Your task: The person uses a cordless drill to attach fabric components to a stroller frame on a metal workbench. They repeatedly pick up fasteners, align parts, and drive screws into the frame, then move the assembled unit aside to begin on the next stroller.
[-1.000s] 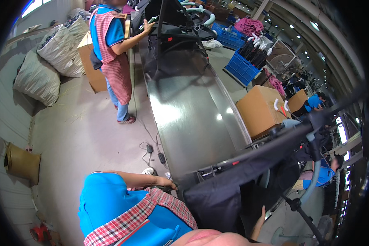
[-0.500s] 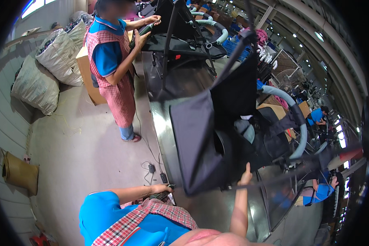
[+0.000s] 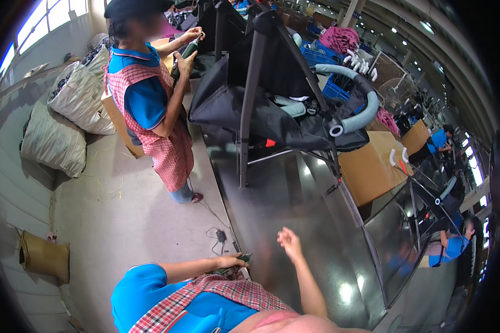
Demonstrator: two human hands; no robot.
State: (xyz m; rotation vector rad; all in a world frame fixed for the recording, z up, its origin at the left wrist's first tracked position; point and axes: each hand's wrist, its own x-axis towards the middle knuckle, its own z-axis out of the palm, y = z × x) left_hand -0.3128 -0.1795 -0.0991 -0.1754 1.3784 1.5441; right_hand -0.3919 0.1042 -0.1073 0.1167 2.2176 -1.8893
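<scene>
My left hand (image 3: 231, 261) is closed around a green power screwdriver (image 3: 245, 257) by the near left edge of the metal worktable (image 3: 316, 244). Above the table is my right hand (image 3: 290, 244), its fingers curled in; what they hold, if anything, is too small to make out. Farther up the table stands a black baby stroller (image 3: 244, 119) with a dark frame and a grey padded bumper bar (image 3: 361, 116), out of reach of both my hands. A co-worker (image 3: 150, 111) in a checked apron stands beside it, holding another green power screwdriver (image 3: 190, 49).
Large white sacks (image 3: 55, 136) lie along the left wall near a brown bin (image 3: 47, 258). A cable with a black adapter (image 3: 221, 236) lies on the floor. Cardboard boxes (image 3: 372, 166) stand right of the table, with another stroller frame (image 3: 428, 194) and a person (image 3: 453, 250) beyond.
The stroller has moved away up the table toward the co-worker. My right hand has come off its fabric and drawn back to the left. My left hand still holds the power screwdriver.
</scene>
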